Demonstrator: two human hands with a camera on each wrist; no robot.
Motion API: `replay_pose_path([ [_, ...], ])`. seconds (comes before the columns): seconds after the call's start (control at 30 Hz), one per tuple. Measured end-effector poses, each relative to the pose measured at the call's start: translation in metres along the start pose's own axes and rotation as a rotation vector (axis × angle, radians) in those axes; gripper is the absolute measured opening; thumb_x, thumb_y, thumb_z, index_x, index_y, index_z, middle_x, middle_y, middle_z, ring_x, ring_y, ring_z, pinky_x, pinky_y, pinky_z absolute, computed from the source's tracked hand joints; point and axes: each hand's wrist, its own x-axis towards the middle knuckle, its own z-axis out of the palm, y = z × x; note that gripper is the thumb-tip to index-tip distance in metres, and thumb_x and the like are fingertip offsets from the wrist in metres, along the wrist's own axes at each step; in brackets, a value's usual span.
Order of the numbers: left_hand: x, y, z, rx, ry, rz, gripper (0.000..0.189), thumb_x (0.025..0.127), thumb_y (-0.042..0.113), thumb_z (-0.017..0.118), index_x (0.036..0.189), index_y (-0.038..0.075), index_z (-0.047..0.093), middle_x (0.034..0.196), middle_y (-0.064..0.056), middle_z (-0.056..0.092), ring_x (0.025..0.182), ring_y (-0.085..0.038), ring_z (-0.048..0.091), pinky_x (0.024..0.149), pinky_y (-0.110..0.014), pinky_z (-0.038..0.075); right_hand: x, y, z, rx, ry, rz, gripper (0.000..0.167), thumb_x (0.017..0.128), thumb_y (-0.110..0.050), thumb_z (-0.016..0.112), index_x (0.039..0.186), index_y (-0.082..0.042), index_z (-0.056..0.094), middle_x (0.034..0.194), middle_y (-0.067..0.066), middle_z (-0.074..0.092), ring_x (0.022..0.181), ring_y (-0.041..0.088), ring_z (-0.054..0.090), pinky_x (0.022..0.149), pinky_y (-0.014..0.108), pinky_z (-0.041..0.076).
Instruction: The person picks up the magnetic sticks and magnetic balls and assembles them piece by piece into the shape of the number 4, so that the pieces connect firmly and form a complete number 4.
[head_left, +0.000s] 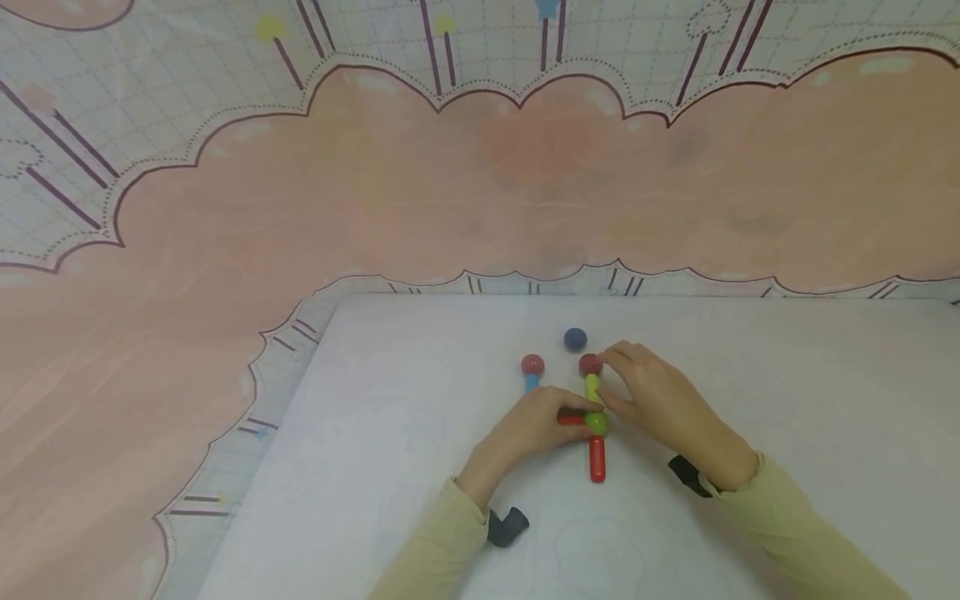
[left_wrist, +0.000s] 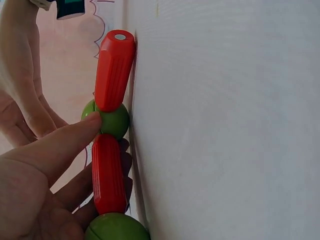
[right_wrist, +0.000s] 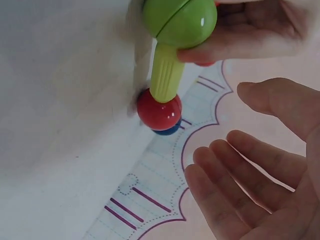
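My left hand (head_left: 528,427) grips a built figure of toy rods and balls, thumb on a green ball (left_wrist: 116,122). From that ball (head_left: 597,424), one red rod (head_left: 597,461) points toward me and another red rod (head_left: 572,420) runs left under the hand. A yellow-green rod (head_left: 592,387) leads away to a red ball (head_left: 590,365). In the left wrist view, a second green ball (left_wrist: 117,228) caps the left red rod. My right hand (head_left: 667,408) is beside the yellow-green rod, its fingers (right_wrist: 230,170) loosely extended and apart from the pieces in the right wrist view.
Behind the left hand, a blue rod (head_left: 532,382) with another red ball (head_left: 532,364) sticks out, partly hidden. A dark blue ball (head_left: 575,339) lies farther back. The white tabletop (head_left: 405,358) ends at a patterned pink cloth (head_left: 450,192). Dark wrist straps (head_left: 508,527) show near both sleeves.
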Motion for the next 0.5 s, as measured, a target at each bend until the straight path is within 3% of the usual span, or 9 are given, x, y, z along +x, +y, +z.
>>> replay_pose_path([
  [0.5,-0.003,0.002,-0.002,0.007,0.006,0.002,0.034,0.090,0.021,0.075,0.123,0.019,0.072,0.116,0.008,0.073,0.090,-0.001,0.057,0.081,-0.012,0.047,0.027,0.004,0.005,0.023,-0.020,0.004,0.041,0.083,-0.014,0.081,0.117,0.003,0.066,0.117,0.019,0.065,0.111,0.033,0.062,0.096,0.047,0.053],
])
